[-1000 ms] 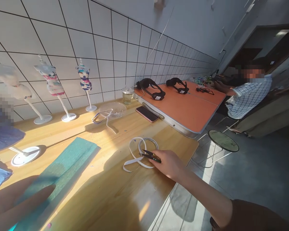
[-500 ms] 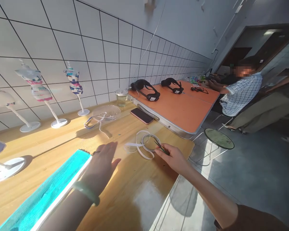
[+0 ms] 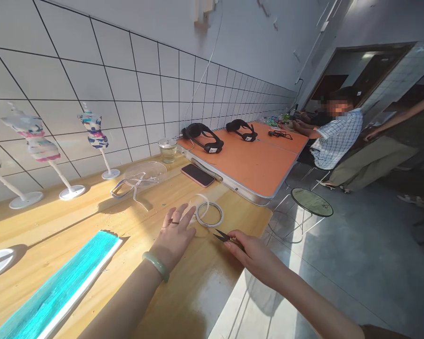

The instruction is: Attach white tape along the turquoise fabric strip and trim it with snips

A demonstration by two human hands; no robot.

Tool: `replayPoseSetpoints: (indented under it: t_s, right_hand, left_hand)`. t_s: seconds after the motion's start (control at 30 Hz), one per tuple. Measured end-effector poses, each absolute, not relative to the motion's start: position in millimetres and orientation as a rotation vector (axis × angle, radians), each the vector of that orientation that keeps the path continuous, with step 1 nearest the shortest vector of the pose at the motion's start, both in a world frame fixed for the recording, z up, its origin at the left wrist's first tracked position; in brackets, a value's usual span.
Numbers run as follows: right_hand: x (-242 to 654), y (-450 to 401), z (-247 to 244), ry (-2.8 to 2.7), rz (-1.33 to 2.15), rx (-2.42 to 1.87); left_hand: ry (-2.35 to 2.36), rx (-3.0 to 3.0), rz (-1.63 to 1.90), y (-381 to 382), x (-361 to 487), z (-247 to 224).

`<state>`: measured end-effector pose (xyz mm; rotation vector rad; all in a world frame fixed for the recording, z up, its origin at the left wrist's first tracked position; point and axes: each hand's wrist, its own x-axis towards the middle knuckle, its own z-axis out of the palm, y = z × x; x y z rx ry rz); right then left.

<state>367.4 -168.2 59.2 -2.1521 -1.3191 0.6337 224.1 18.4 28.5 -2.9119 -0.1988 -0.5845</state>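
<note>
My left hand [image 3: 174, 236], with a ring and a pale green bangle [image 3: 156, 266] on the wrist, is open, palm down over the table, fingers slightly spread. Its fingertips are at a translucent white strip [image 3: 204, 201]; whether they touch it I cannot tell. Right beside them a roll of tape [image 3: 209, 215] lies flat. My right hand [image 3: 251, 252] is closed around small dark thread snips [image 3: 223, 237], whose parted blades point left, just below the roll. Left of my left arm is a folded turquoise crepe paper piece [image 3: 63, 282] with a white edge.
Small painted dress forms [image 3: 96, 134] stand along the tiled wall. Behind my hands are a clear plate [image 3: 153, 172] with strips, a glass jar [image 3: 168, 151] and a phone [image 3: 198, 175]. Black headsets [image 3: 207, 137] lie on the orange table [image 3: 254, 162]. A person [image 3: 339, 136] sits beyond; a stool [image 3: 311, 201] stands right.
My left hand has moved right from beside the turquoise paper to the white strip and tape roll. My right hand has drawn back slightly with the snips. The view has shifted right.
</note>
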Motion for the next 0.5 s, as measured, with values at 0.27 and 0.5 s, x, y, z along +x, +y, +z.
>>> replayPoseSetpoints:
  t_s: [0.27, 0.5]
  right_hand:
    - [362, -172, 55, -1.314, 0.627, -2.113]
    - [355, -167, 58, -1.435, 0.537, -2.106]
  left_hand:
    - [-0.180, -3.002, -0.892, 13, 194, 29]
    - [-1.453, -3.055, -1.136, 16, 130, 57]
